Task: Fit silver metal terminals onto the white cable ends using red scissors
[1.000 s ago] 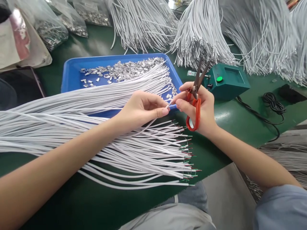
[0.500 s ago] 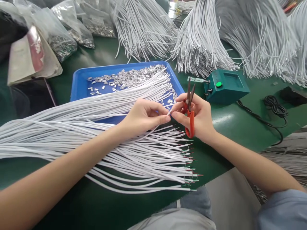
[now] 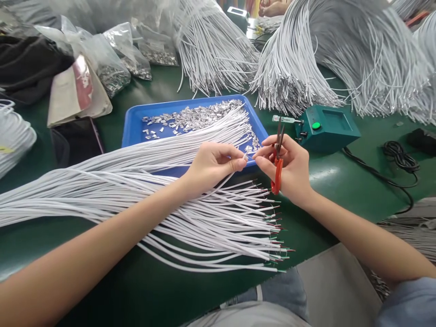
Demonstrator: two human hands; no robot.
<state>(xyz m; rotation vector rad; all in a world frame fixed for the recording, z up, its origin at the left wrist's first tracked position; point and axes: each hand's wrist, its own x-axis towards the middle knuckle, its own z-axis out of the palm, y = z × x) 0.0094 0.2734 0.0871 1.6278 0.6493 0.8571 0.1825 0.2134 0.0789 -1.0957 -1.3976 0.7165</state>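
My left hand (image 3: 218, 165) pinches the end of a white cable (image 3: 225, 180) between thumb and forefinger. My right hand (image 3: 288, 165) carries red-handled scissors (image 3: 277, 175), hooked on its fingers with the blades pointing up. Its thumb and forefinger come together close to the cable end; whether they grip a wire there is too small to tell. Under my left forearm lies a bundle of white cables (image 3: 204, 227), with red and green wire ends at the right. Behind the hands, a blue tray (image 3: 131, 125) holds small silvery metal pieces (image 3: 204, 111) and the ends of more white cables.
Right of the tray stands a green device (image 3: 327, 129) with a lit button and a black cord (image 3: 397, 156). Thick cable bundles (image 3: 289, 81) fill the back. Bags of metal pieces (image 3: 114, 75), a phone (image 3: 78, 141) and a black cloth (image 3: 30, 68) lie left. Another person's hand (image 3: 274, 8) shows far back.
The view has shifted, so the scene appears further right and slightly lower. My right fingertips have drawn a little away from the left ones. The scissors stay in my right hand.
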